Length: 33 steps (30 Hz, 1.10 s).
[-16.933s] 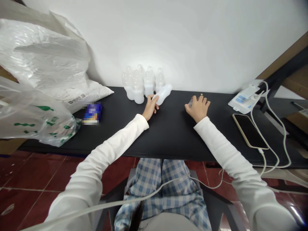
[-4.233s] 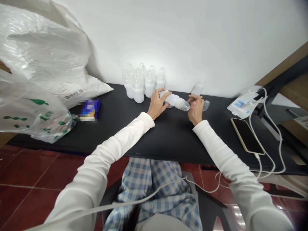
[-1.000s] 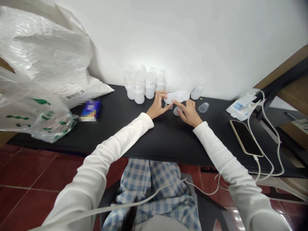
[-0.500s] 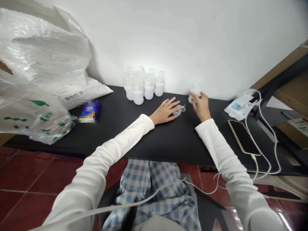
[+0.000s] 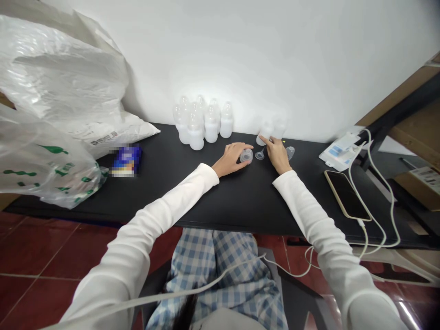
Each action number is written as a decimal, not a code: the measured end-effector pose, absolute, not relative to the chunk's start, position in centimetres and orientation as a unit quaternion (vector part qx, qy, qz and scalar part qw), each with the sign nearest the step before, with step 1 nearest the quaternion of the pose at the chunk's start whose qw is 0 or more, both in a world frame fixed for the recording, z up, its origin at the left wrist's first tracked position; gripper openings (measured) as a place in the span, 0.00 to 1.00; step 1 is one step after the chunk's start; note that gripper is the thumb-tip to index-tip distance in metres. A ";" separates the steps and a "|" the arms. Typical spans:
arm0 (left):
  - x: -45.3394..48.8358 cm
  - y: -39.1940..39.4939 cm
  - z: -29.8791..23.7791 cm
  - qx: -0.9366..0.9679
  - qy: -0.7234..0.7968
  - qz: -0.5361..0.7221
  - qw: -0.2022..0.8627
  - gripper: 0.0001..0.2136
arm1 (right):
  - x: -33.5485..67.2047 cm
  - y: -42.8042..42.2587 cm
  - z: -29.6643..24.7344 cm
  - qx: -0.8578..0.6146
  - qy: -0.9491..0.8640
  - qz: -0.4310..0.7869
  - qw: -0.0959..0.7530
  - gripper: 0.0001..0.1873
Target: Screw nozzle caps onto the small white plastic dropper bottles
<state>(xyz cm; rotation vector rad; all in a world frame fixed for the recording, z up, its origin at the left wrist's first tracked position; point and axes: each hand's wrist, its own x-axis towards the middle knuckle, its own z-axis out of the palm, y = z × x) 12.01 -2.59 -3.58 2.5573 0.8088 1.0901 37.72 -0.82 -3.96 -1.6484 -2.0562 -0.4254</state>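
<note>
My left hand rests on the table, its thumb and fingers curved round a clear plastic bottle collar. Just to its right lies a small clear nipple with its flange down. Above that nipple, my right hand has its fingers apart, fingertips in front of a white bottle; whether they touch it I cannot tell. Another pale bottle stands behind the right hand. A clear domed cap is partly hidden beside that hand.
Several white baby bottles with clear caps stand by the wall. Plastic bags and a blue packet are at left. On the right lie a phone, its cable and a white pack.
My left hand has drawn back slightly and its fingers have curled round the collar. My right hand has moved left, uncovering the clear cap and the pale bottle behind it.
</note>
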 end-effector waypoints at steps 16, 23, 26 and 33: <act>11.9 -1.5 -4.3 0.757 0.325 0.529 0.205 0.24 | 37.4 -0.7 -4.2 -0.607 -0.752 -0.168 0.193 0.29; 12.0 -0.9 -5.0 0.777 0.302 0.524 0.174 0.23 | 37.4 -1.1 -3.1 -0.614 -0.750 -0.150 0.197 0.28; 11.9 -0.9 -4.8 0.797 0.299 0.509 0.130 0.19 | 36.7 -2.1 -1.9 -0.605 -0.724 -0.173 0.283 0.25; 12.2 -1.2 -5.0 0.800 0.239 0.533 0.139 0.24 | 31.2 -5.5 -0.9 -0.474 -0.800 -0.158 0.331 0.23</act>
